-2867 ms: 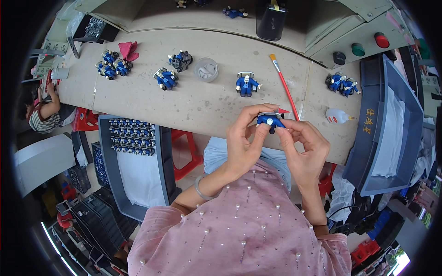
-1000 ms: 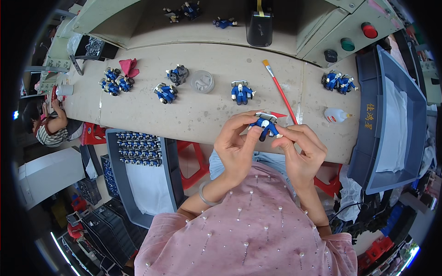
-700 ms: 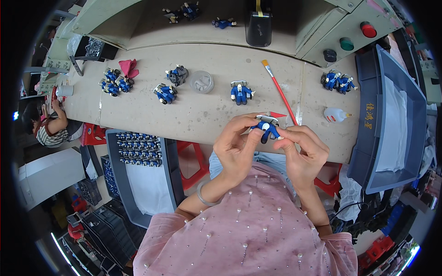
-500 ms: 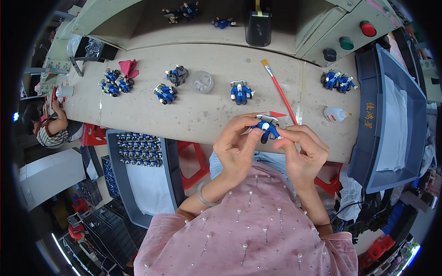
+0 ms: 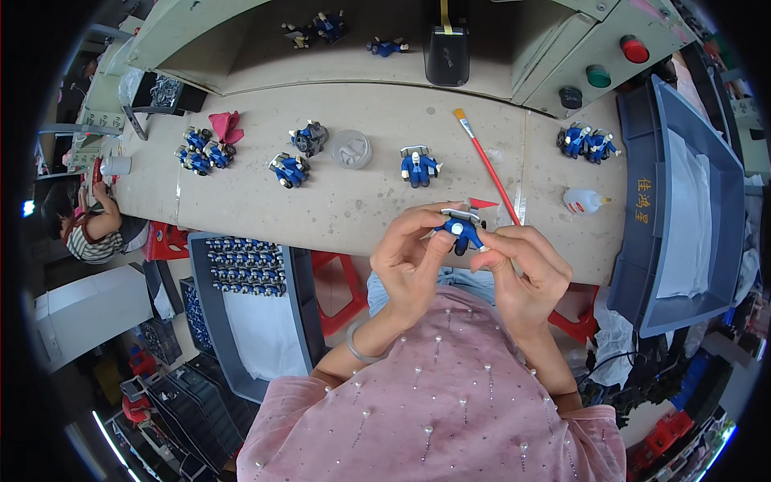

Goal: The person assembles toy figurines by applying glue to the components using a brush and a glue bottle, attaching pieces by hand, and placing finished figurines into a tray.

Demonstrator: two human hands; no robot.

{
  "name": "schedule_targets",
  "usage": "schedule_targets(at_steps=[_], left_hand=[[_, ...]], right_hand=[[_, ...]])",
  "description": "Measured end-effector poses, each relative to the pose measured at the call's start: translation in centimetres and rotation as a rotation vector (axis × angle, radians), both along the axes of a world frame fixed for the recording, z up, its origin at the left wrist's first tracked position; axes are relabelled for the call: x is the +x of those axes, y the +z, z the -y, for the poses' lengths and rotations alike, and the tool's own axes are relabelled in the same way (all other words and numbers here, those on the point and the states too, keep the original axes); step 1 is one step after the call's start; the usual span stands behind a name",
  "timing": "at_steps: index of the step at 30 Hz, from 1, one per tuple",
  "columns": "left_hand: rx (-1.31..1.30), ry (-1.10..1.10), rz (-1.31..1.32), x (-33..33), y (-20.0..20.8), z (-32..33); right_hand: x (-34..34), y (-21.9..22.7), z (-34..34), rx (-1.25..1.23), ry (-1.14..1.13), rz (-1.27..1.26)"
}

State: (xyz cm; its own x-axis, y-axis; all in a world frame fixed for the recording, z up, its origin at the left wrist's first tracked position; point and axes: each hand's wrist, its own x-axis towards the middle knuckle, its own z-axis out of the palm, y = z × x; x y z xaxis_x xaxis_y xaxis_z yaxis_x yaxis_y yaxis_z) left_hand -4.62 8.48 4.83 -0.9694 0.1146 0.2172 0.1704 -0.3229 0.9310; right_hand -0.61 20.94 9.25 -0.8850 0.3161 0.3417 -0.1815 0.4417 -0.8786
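Note:
Close to the table's front edge, a small blue figurine (image 5: 460, 230) with a white top and black wheel-like parts is held up between both hands. My left hand (image 5: 406, 259) pinches its left side with thumb and fingers. On the other side, the thumb and fingertips of my right hand (image 5: 528, 271) grip its outstretched arm. Just beyond the hands, a similar figurine (image 5: 419, 169) stands on the table. A red-handled brush (image 5: 487, 159) lies to its right, beside a small red pointed piece (image 5: 483, 203).
More figurines (image 5: 289, 169) stand left of a clear round cup (image 5: 351, 150), others (image 5: 589, 142) at the right. A white squeeze bottle (image 5: 585, 201) lies near the grey bin (image 5: 642, 265). At lower left, another grey bin (image 5: 301, 321) holds rows of figurines. A person (image 5: 96, 221) sits far left.
The figurine has turned slightly in my fingers, and its white top now lies more level. Both hands keep their grip, and the view has shifted a little.

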Motion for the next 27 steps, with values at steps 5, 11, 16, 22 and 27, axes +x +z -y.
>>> schedule_targets(at_steps=[5, 11, 16, 22, 27], left_hand=[[-0.055, 0.047, 0.072, 0.4, 0.2, 0.0], [-0.036, 0.026, 0.269, 0.2, 1.4, -0.3], [0.008, -0.085, 0.329, -0.2, 0.7, 0.2], [0.257, -0.217, 0.54, -1.0, 0.4, 0.2], [0.553, -0.459, 0.709, -1.8, -0.2, 1.2]], right_hand=[[-0.3, -0.1, -0.3, -0.013, 0.003, 0.003], [-0.7, -0.7, -0.6, -0.089, 0.0, 0.083], [-0.9, -0.7, -0.2, -0.106, -0.041, 0.082], [-0.7, -0.6, 0.1, -0.128, -0.063, 0.063], [-0.5, -1.1, -0.7, -0.169, -0.104, 0.06]])
